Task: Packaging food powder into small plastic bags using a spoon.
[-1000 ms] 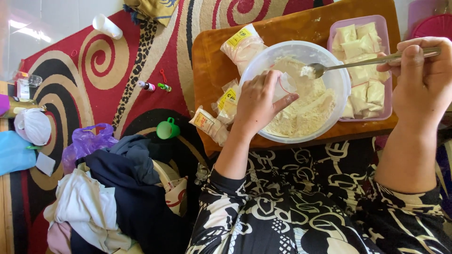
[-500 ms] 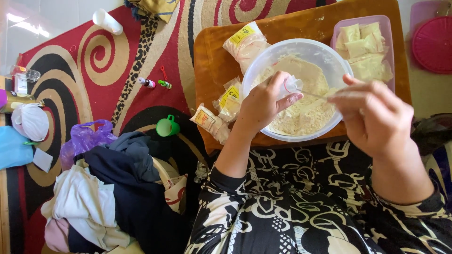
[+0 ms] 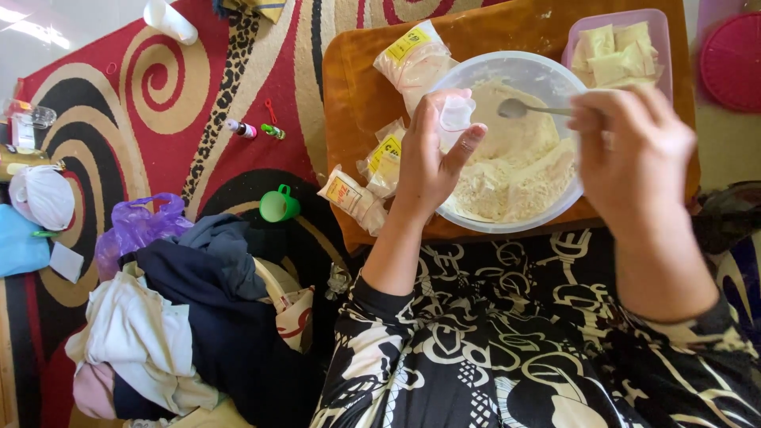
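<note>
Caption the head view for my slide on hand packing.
Left hand holds a small clear bag over a translucent plastic bowl of flour; right hand holds a metal spoon.

My left hand (image 3: 432, 162) is raised with the forearm running up from the lower middle, wrist straight. Its fingers (image 3: 444, 107) curl forward and the thumb (image 3: 468, 143) points up to the right, so the grip is pinched closed on a small bag (image 3: 457, 115). My right hand (image 3: 634, 154) comes in from the lower right, back of the hand toward me, wrist bent a little left. Its fingers are folded into a closed grip around a spoon (image 3: 523, 108) handle. Both sleeves end at mid-forearm; the hands are near each other, not touching.
</note>
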